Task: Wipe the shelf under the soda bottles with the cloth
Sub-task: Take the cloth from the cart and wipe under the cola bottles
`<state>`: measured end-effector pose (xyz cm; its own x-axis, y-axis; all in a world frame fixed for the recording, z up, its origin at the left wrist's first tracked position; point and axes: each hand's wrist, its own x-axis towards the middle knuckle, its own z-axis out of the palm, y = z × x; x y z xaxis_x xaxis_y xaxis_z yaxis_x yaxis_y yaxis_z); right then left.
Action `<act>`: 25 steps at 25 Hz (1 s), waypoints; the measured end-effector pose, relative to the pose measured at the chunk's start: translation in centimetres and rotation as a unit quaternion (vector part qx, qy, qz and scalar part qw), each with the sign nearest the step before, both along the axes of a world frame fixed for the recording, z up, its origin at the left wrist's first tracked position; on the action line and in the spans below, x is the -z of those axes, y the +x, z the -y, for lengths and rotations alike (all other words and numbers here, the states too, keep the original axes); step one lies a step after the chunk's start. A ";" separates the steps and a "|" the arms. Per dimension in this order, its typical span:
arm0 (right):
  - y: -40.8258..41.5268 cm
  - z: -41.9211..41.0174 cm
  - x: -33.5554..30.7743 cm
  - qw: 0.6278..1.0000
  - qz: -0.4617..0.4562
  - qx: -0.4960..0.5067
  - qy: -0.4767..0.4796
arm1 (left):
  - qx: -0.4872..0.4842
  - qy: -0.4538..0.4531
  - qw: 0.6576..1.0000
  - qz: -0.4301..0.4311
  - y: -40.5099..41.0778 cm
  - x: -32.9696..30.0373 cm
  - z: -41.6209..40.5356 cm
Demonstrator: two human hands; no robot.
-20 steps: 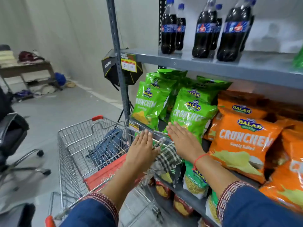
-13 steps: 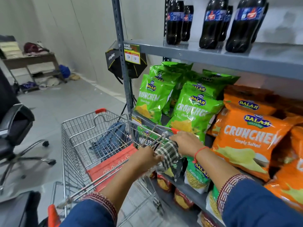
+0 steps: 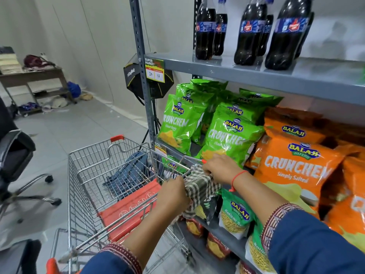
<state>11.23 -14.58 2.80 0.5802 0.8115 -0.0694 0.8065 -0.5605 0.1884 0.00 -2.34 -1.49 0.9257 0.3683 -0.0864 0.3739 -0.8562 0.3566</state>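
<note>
Several dark soda bottles [image 3: 250, 34] with blue labels stand on the grey top shelf [image 3: 227, 72] at the upper right. A checked brown-and-white cloth [image 3: 199, 189] hangs over the cart's handle end, down at mid-frame. My left hand [image 3: 173, 196] grips the cloth's left side from above. My right hand [image 3: 219, 168] holds its upper right part, just in front of a green chip bag. Both hands are well below the soda shelf.
A wire shopping cart [image 3: 94, 175] with a red seat flap and a blue bag inside stands left of the rack. Green [image 3: 229, 139] and orange chip bags [image 3: 296, 167] fill the middle shelf. A black office chair [image 3: 15, 155] sits at the left.
Both hands were flat and open above the cloth; they have since closed on it. The view has tilted down and then back up a little.
</note>
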 end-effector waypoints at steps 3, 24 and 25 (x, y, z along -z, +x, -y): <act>-0.7 1.0 -1.9 1.000 0.001 0.008 0.030 | 0.037 0.031 0.998 -0.046 0.6 -1.4 0.6; -2.4 4.2 -13.6 0.708 -0.088 0.037 0.700 | 0.362 -0.379 0.829 0.196 4.8 -20.6 4.9; -2.1 3.9 -13.9 0.715 -0.075 0.039 0.694 | 0.384 -0.394 0.819 0.161 5.0 -21.3 3.9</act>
